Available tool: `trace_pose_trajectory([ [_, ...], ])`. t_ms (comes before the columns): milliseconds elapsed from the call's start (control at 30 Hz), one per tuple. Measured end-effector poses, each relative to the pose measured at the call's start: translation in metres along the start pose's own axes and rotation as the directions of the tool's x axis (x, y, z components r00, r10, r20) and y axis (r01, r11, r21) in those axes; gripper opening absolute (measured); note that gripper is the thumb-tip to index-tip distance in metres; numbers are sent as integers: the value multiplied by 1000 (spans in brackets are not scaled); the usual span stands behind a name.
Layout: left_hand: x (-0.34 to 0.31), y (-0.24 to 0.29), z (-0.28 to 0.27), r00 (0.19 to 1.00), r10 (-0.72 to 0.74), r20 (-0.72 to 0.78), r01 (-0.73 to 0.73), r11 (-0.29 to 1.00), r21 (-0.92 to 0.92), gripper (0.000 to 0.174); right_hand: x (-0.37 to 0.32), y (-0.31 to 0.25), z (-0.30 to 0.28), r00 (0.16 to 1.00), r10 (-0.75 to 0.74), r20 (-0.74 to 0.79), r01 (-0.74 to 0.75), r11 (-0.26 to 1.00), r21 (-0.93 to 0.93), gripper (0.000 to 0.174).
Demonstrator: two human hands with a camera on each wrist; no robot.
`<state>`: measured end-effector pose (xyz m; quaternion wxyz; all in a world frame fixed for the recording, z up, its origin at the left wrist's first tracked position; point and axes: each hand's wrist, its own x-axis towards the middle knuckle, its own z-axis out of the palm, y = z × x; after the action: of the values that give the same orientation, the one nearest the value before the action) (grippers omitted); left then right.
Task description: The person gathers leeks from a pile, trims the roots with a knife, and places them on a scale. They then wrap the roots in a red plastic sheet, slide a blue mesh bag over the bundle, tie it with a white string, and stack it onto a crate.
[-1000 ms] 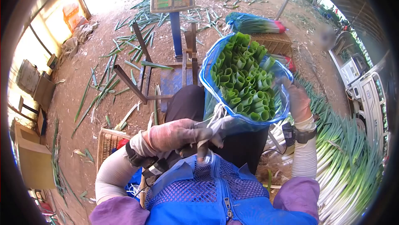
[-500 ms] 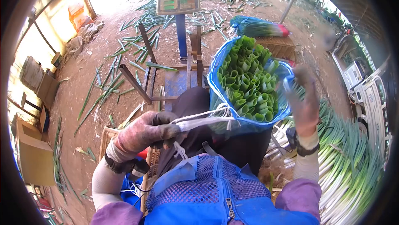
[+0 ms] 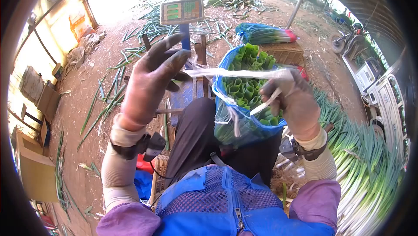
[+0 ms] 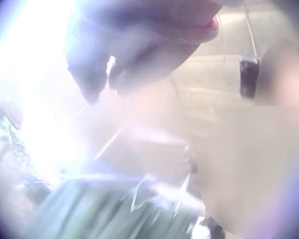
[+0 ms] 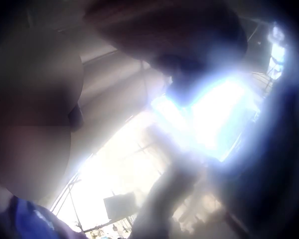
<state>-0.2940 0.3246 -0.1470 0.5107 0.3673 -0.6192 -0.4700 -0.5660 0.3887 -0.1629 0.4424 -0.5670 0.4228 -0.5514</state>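
A white strip (image 3: 235, 74) is stretched level between the two gloved hands in the head view. The left hand (image 3: 150, 79) is raised, its upper fingers spread, and the strip's end lies at its fingertips. The right hand (image 3: 296, 101) pinches the other end, with a short tail hanging from its fingers. Behind and below the strip, a blue mesh bag (image 3: 233, 133) full of cut green onion leaves (image 3: 244, 90) stands upright at the person's lap. Both wrist views are blurred and glaring; the left hand (image 4: 139, 50) shows as a blurred shape in the left wrist view.
A scale display (image 3: 182, 11) on a blue post stands ahead. Another bagged bundle (image 3: 265, 33) lies on a wicker basket (image 3: 285, 53). Many long green onions (image 3: 361, 162) are piled at the right. A cardboard box (image 3: 35, 166) is at the left, loose leaves scattered on the ground.
The left hand has risen and moved forward. The right hand has left the bag's rim side and come inward, now holding the strip, which has lifted across the bag's top.
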Motion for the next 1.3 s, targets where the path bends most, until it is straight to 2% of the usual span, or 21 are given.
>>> trace_pose_trajectory([
  [33,5,-27,-1,986,75,-152,-54,989,139,42,1,12,-10,999,-38,-24,41,992,122,32],
  [67,6,-57,-7,941,334,-48,-276,845,458,35,0,17,-13,993,-48,-107,58,994,95,33],
  [100,2,-76,-12,839,528,133,-459,555,693,30,2,15,-22,995,2,-103,15,986,165,34],
  [133,-8,-68,-3,968,248,-32,-222,913,343,22,3,14,-31,994,51,-99,-27,972,234,36],
  [167,-13,-50,-5,986,-97,-135,111,989,100,28,5,13,-40,990,101,-94,-68,951,302,37],
  [233,0,-72,-46,928,-133,-347,50,970,-238,38,6,18,-48,997,65,-49,-40,917,398,37],
  [300,15,-81,-68,859,-177,-480,-35,916,-400,44,5,20,-49,998,40,-49,-13,895,446,37],
  [333,15,-82,-69,815,-132,-565,-38,959,-279,43,6,22,-49,996,36,-83,2,906,424,37],
  [367,9,-84,-64,795,36,-606,-74,997,-37,41,8,20,-47,995,25,-98,18,913,408,37],
  [433,-10,-94,-40,854,405,-327,-235,861,452,41,9,10,-36,994,2,-109,40,922,385,36],
  [467,-16,-88,-21,822,562,-85,-415,695,587,45,10,10,-35,995,-9,-100,46,925,376,36],
  [500,-22,-79,0,737,652,175,-585,486,650,49,11,11,-34,996,-20,-91,52,928,368,36],
  [567,-33,-73,31,681,610,405,-713,427,556,42,17,18,-41,997,-25,-75,51,927,371,36],
  [767,-14,-87,70,571,602,558,-819,374,435,39,11,9,-32,992,51,-120,2,914,405,36],
  [833,-7,-76,60,567,652,504,-823,423,379,35,11,5,-33,990,24,-140,32,922,387,37],
  [900,1,-60,41,657,673,340,-753,563,340,28,9,0,-31,986,3,-167,57,933,355,40],
  [967,7,-32,25,834,544,96,-549,799,246,27,9,-13,-21,985,-34,-167,83,952,295,45],
  [1033,13,7,12,909,410,-69,-410,912,12,31,13,-25,-13,988,-112,-108,134,965,226,50],
  [1133,24,81,10,844,526,-108,-512,849,134,35,20,-72,7,994,-103,-22,100,989,-105,53],
  [1233,44,117,-6,754,650,-94,-611,748,260,40,39,-107,20,928,-230,293,282,948,-148,49],
  [1300,58,129,-18,715,695,-79,-633,691,351,43,55,-125,19,885,-126,449,271,922,-275,46],
])
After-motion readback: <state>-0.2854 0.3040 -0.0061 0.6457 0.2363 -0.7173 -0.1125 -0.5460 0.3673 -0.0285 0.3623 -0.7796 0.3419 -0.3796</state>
